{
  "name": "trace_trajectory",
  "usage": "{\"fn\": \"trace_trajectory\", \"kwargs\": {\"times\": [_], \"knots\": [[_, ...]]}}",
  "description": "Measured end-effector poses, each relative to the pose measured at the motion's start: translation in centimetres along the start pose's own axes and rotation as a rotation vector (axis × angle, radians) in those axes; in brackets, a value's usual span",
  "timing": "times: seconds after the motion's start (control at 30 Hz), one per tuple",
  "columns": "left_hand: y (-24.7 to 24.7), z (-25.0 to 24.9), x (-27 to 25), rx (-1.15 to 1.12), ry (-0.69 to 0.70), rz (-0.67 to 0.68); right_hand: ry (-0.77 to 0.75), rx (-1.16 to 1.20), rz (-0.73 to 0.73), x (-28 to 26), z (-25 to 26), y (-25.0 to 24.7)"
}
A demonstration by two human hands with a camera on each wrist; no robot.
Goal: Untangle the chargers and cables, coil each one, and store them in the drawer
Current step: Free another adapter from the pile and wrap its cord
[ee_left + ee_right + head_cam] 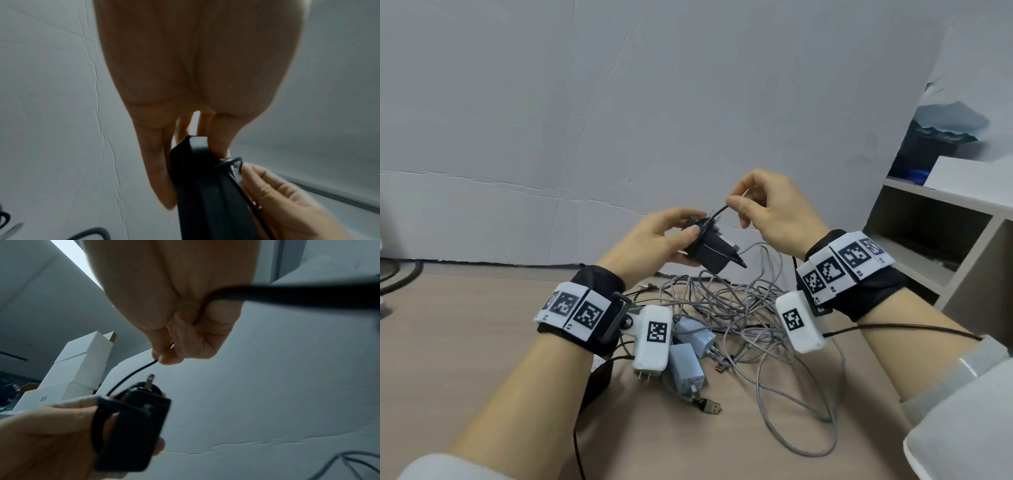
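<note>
Left hand [654, 236] grips the black charger [709, 251]; right hand [767, 205] pinches its thin cord [717, 215], mid-coil; next, tuck the end.

A creased grey wall [619, 120] rises behind a beige tabletop [465, 325]; open shelving [935, 219] stands right.

Table [465, 342]: light brown surface. Backdrop [619, 102]: grey-white sheet, creased, standing along table's far edge. Shelf unit [928, 233]: pale, open compartments, at right of table. White box [972, 171]: on shelf top; dark items behind it, detail unclear. Stacked white boxes [82, 363]: visible in right wrist view, in front of backdrop. Dark cord [400, 277]: at far left edge.
</note>
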State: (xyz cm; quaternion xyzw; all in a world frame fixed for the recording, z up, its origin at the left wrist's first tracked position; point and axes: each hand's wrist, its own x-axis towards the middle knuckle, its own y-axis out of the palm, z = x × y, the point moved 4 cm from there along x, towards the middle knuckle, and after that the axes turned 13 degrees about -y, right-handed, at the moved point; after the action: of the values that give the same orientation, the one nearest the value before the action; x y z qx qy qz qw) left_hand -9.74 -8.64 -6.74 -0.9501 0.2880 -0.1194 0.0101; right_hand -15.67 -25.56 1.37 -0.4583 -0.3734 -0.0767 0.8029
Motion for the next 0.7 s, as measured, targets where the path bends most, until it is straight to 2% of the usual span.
{"fn": "trace_trajectory", "kwargs": {"times": [0.2, 0.33, 0.53, 0.7], "knots": [[0.5, 0.1, -0.4, -0.198, -0.067, 0.140, 0.128, 0.087, 0.042, -0.9, -1.7, 1.0], [0.5, 0.3, -0.1, -0.324, -0.095, 0.149, 0.194, 0.138, 0.120, -1.5, -1.9, 2.1], [-0.3, 0.2, 0.7, -0.542, -0.097, -0.012, 0.243, 0.118, 0.332, -2.9, -1.9, 5.0], [0.3, 1.0, 1.2, -0.455, -0.108, -0.248, 0.315, 0.085, 0.664, -4.2, -0.1, 7.6]]}}
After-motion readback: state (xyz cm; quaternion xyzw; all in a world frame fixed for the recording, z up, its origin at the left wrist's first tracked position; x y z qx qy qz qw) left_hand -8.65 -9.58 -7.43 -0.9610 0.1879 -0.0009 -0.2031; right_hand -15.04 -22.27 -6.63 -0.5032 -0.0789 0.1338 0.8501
